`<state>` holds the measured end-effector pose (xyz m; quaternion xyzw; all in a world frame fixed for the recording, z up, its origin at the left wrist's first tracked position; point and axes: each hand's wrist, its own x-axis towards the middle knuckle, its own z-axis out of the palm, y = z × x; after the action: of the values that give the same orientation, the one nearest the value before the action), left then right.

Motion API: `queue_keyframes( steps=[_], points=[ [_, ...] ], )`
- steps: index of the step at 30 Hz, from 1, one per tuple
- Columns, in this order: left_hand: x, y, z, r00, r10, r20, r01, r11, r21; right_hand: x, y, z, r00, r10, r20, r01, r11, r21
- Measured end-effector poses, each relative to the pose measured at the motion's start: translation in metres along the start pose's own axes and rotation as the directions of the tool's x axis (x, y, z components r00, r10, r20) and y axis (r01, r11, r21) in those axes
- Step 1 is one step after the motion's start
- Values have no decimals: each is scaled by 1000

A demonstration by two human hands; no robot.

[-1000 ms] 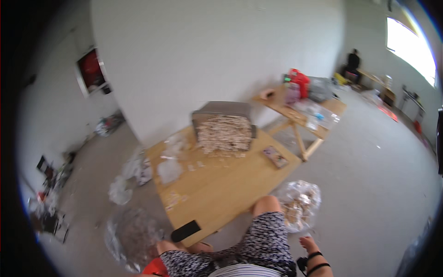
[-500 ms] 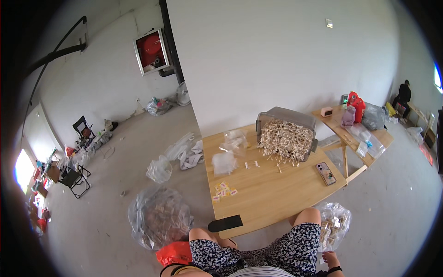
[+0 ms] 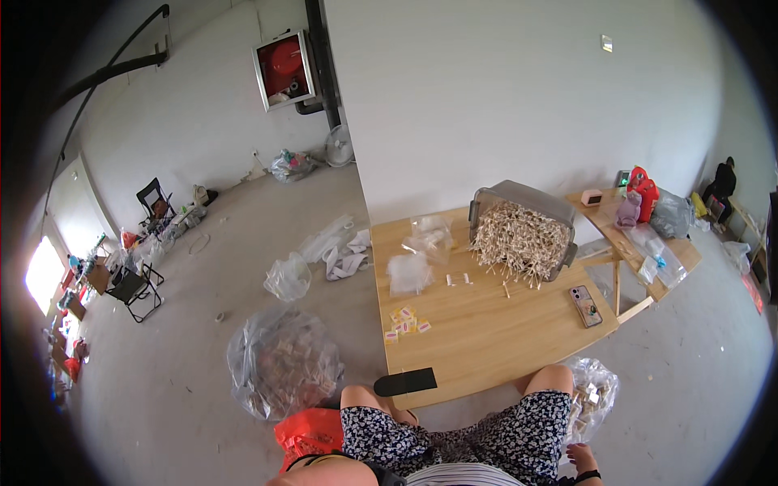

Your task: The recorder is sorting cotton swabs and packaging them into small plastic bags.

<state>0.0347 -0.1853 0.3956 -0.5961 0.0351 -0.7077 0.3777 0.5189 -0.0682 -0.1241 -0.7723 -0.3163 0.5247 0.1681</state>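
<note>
My right hand [image 3: 582, 458] hangs low at my right side, just below a clear bag of small packs [image 3: 593, 395] on the floor. Its fingers look loosely apart, and I see nothing held in them. Of my left arm [image 3: 328, 471], only a part shows at the lower edge; the left hand is out of sight. On the wooden table [image 3: 478, 348] in front, a grey see-through bin [image 3: 527, 197] lies tipped, cotton swabs [image 3: 519, 239] heaped at its mouth. Two small white pieces [image 3: 458, 279], clear plastic bags [image 3: 411, 274] and small yellow-white cards [image 3: 407, 322] lie left of it.
A phone [image 3: 586, 306] rests at the table's right, a black strip [image 3: 405, 381] at its near left corner. Left on the floor are a large clear bag [image 3: 288, 360] and a red bag [image 3: 308, 433]. A side table [image 3: 681, 243] stands right; a person [image 3: 720, 182] is far off.
The view has swung slightly left, so the table and its things sit farther right. More of my left arm shows at the lower edge. The right hand stays low beside the clear bag.
</note>
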Motion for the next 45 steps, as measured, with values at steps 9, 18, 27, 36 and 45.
queue_keyframes(
  steps=[9,18,27,36,45],
  points=[
    [0,-19,9,978,173,-117,-195,957,-216,-3,-7,4,1000,9,-26,-10,999,-37],
    [-97,-49,-74,675,-634,378,319,712,625,47,-62,4,963,-244,-113,253,965,73],
    [-322,-51,-164,-278,-945,172,259,99,961,-3,-295,113,703,-708,-72,711,694,111],
    [-437,-116,-126,-538,-817,207,194,119,974,-48,-320,281,396,-913,99,759,265,-595],
    [-521,-184,-97,-549,-799,246,41,268,962,-67,-326,285,402,-906,133,676,195,-710]
  ],
)
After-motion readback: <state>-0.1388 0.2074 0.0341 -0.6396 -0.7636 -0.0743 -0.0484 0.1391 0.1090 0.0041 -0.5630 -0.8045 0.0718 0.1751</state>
